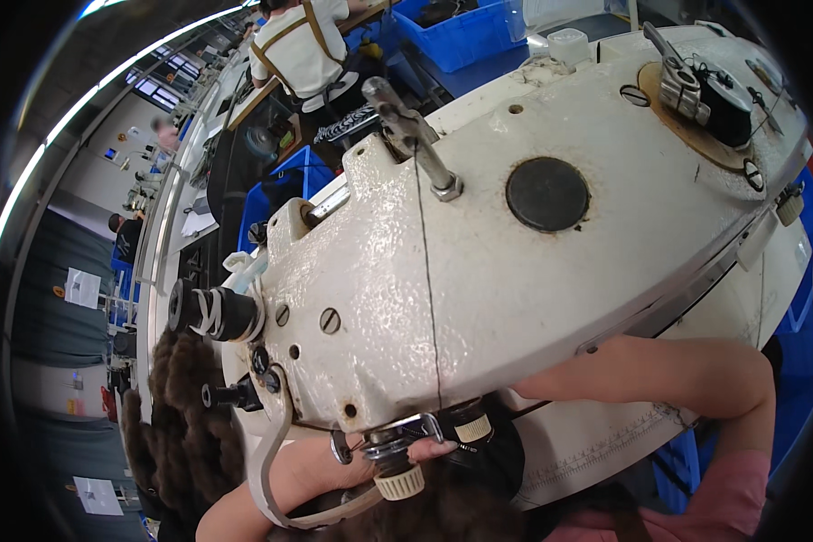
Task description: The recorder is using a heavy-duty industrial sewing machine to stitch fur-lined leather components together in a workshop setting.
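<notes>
While the right forearm (641, 370) is run in under the white sewing machine head (479, 271), the right hand is hidden by it, its fingers unreadable. Just below the machine head's lower edge, the left hand (421, 450) is partly covered by a thread tensioner with a cream knob (399, 483); one fingertip is seen, grip cannot be told. Dark brown fur (452, 508) is seen below the machine head, more to its left.

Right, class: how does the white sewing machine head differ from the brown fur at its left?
Colour: the sewing machine head is white; the brown fur is dark.
Surface: the sewing machine head is hard and glossy; the brown fur is fluffy.
Shape: the sewing machine head is smoothly curved; the brown fur is lumpy.
Shared: each has one main colour.
</notes>
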Demonstrator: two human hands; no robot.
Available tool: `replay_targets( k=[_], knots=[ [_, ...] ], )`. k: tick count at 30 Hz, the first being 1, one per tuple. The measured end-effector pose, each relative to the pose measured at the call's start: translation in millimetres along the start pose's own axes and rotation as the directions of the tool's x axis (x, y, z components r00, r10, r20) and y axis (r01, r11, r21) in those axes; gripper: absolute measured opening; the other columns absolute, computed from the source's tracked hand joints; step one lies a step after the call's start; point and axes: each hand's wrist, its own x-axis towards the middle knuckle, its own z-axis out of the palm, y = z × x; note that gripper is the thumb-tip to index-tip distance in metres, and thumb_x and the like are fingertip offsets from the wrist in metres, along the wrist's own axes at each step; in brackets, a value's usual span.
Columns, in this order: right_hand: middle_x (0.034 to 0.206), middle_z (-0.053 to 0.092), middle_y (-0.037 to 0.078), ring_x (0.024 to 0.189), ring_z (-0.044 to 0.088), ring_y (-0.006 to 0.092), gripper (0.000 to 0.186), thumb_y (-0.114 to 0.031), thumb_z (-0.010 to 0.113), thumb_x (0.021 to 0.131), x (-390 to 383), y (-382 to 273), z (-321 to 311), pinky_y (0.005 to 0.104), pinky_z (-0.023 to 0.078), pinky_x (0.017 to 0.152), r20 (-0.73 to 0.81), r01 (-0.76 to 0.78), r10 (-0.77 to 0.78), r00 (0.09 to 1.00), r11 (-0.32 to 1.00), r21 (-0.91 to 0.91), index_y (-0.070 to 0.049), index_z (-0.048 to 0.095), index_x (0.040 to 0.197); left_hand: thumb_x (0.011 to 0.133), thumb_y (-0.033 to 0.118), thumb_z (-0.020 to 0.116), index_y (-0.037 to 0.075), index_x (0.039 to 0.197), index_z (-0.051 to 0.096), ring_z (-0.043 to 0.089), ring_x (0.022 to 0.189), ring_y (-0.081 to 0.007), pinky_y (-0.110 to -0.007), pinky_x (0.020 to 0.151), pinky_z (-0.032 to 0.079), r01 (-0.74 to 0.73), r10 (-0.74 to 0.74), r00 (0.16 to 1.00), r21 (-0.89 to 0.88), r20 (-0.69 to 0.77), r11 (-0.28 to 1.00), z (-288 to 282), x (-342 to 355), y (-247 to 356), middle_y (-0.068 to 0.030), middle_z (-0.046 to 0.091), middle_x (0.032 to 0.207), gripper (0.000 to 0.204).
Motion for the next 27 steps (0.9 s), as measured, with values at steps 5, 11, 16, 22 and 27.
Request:
replay_targets(
  k=[5,11,16,22,27],
  knots=[
    [0.092,0.064,0.009,0.087,0.063,0.0309,0.021,-0.010,0.055,0.084,-9,7,11,0.0420,0.050,0.072,-0.012,0.196,-0.210,0.978,0.932,-0.303,-0.008,0.061,0.103,0.091,0.021,0.062,0.006,0.116,0.063,0.063,0.072,-0.0265,-0.040,0.064,0.051,-0.109,0.131,0.990,0.319,-0.047,0.942,2,4,-4,-0.0108,0.064,0.086,0.029],
    [0.092,0.063,0.010,0.089,0.063,0.0310,0.023,-0.010,0.057,0.077,-12,0,12,0.0440,0.051,0.071,0.020,0.176,-0.180,0.983,0.922,-0.344,-0.008,0.063,0.099,0.095,0.015,0.047,0.015,0.138,0.029,0.060,0.086,-0.0226,-0.036,0.078,0.052,-0.150,0.183,0.982,0.421,-0.039,0.895,-17,6,14,-0.0107,0.060,0.101,0.047],
    [0.090,0.062,0.011,0.088,0.063,0.0306,0.020,-0.010,0.058,0.076,-10,-11,0,0.0442,0.051,0.070,0.038,0.189,-0.187,0.982,0.924,-0.332,-0.007,0.063,0.095,0.098,0.011,0.036,0.023,0.156,0.004,0.057,0.097,-0.0202,-0.034,0.086,0.053,-0.203,0.237,0.972,0.494,-0.005,0.845,-20,3,17,-0.0110,0.057,0.113,0.068],
    [0.087,0.062,0.011,0.087,0.064,0.0302,0.017,-0.010,0.058,0.075,-10,-19,-4,0.0443,0.051,0.069,0.033,0.189,-0.188,0.982,0.932,-0.310,-0.006,0.063,0.090,0.101,0.016,0.032,0.025,0.156,0.007,0.055,0.107,-0.0232,-0.036,0.084,0.055,-0.156,0.138,0.988,0.341,0.075,0.927,-22,-1,13,-0.0140,0.051,0.122,0.061],
    [0.075,0.061,0.009,0.074,0.065,0.0288,0.005,-0.011,0.058,0.074,-8,-14,4,0.0406,0.052,0.062,0.068,0.180,-0.167,0.984,0.932,-0.315,-0.007,0.059,0.077,0.100,0.024,0.042,0.016,0.143,0.031,0.054,0.115,-0.0252,-0.038,0.095,0.048,0.031,-0.027,0.996,-0.048,0.085,0.998,-32,10,20,-0.0126,0.055,0.125,0.046]
  ],
)
